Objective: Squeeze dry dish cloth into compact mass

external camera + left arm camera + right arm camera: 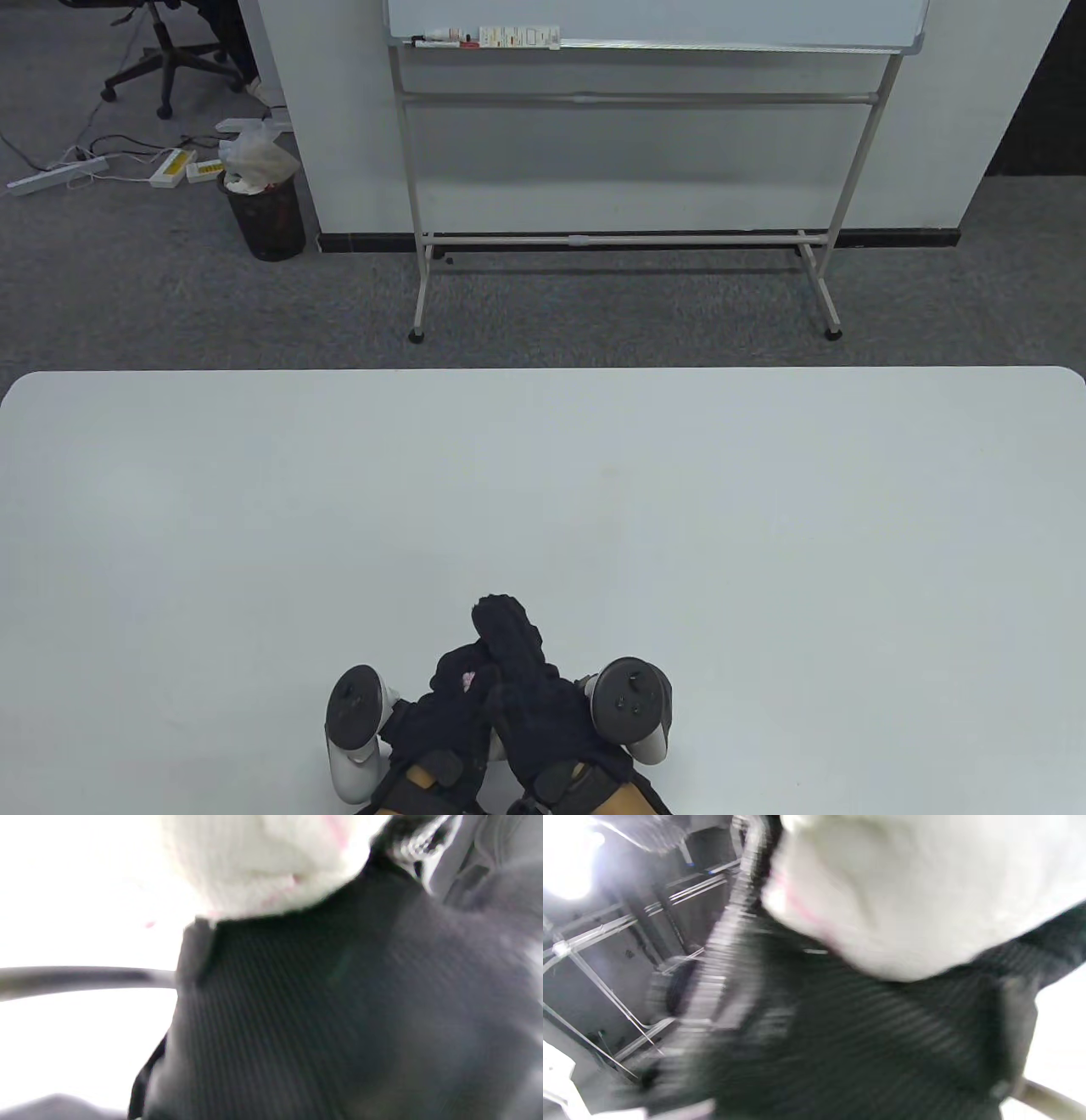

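Observation:
The dish cloth [467, 680] is white with pink marks and is almost fully hidden between my two gloved hands at the near edge of the table; only a small patch shows. My left hand [445, 692] and my right hand [522, 671] are clasped together around it, the right hand lying over the left. In the left wrist view the bunched cloth [263, 861] fills the top, above the black glove [339, 1005]. In the right wrist view the cloth [916, 891] bulges at the upper right over the black glove [865, 1039].
The white table [543, 509] stretches ahead of my hands. Beyond its far edge stand a whiteboard stand [628, 170] and a black waste bin [265, 216] on grey carpet.

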